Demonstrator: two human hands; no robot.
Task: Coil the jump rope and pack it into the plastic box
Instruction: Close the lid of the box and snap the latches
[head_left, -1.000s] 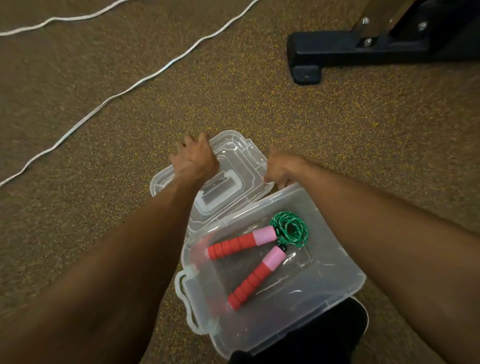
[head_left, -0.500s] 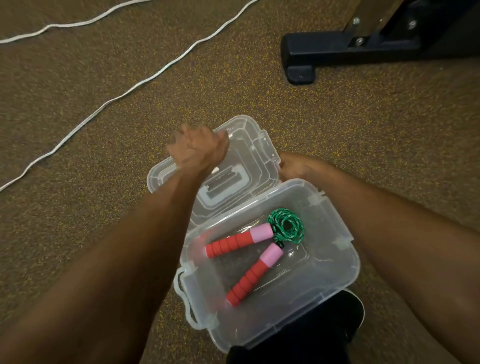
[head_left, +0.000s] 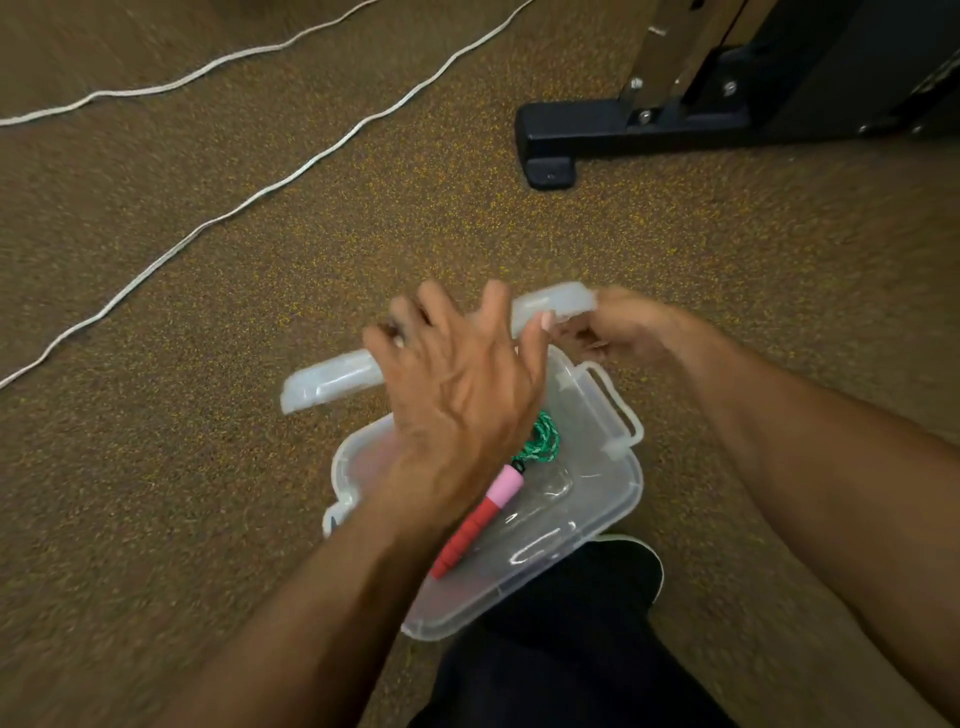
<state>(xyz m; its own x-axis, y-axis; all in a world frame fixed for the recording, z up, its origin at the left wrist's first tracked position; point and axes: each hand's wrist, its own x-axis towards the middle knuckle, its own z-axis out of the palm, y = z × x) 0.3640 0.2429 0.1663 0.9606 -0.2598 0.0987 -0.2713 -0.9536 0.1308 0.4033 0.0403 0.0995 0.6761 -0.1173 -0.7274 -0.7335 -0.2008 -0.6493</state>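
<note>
The left hand (head_left: 457, 400) lies spread, fingers apart, against the clear lid (head_left: 332, 376), while the right hand (head_left: 623, 327) pinches the lid's far right end (both are blurred, so the exact finger contact is hard to read). The lid stands raised on edge over the back of the plastic box (head_left: 597, 519), where the jump rope (head_left: 543, 441) rests, its green cord bunched beside a red and pink handle (head_left: 475, 525). No writing or label can be read on box or lid; a white cable (head_left: 249, 200) and a black machine foot (head_left: 582, 137) lie on the speckled floor (head_left: 156, 519) beyond
</note>
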